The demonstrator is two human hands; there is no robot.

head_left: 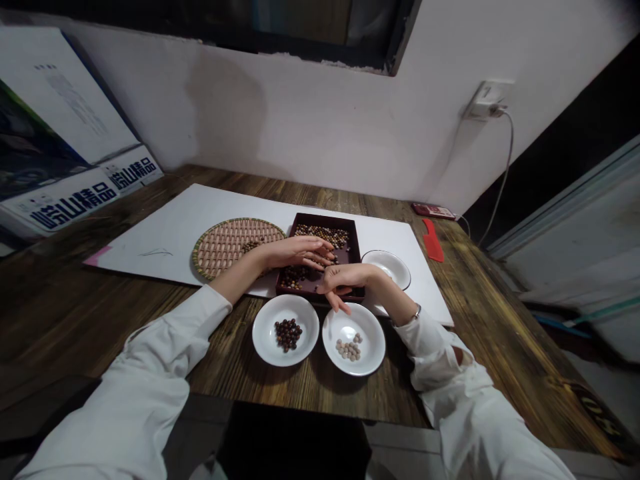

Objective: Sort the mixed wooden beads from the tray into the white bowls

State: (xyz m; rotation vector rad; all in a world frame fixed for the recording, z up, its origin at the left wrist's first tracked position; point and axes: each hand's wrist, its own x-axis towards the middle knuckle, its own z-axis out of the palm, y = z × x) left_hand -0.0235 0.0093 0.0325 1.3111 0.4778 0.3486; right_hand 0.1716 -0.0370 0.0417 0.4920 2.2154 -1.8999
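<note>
A dark red tray point(355, 248) holds many brown, tan and dark beads point(323, 235). My left hand point(299, 252) reaches over the tray from the left, fingers spread and nothing seen in them. My right hand point(345, 281) is bent over the tray's front right, some fingers curled and others pointing down near the rim of a white bowl point(367, 357) with pale beads point(349, 348). Whether it pinches a bead is hidden. Left of that bowl, a second white bowl point(267, 348) contains dark brown beads point(288, 335).
A round woven mat point(220, 247) with some beads lies left of the tray on a white board point(165, 227). Another white bowl point(395, 267), a red comb-like object point(433, 241) and a phone point(433, 211) are at the right. A printed box point(90, 193) stands far left.
</note>
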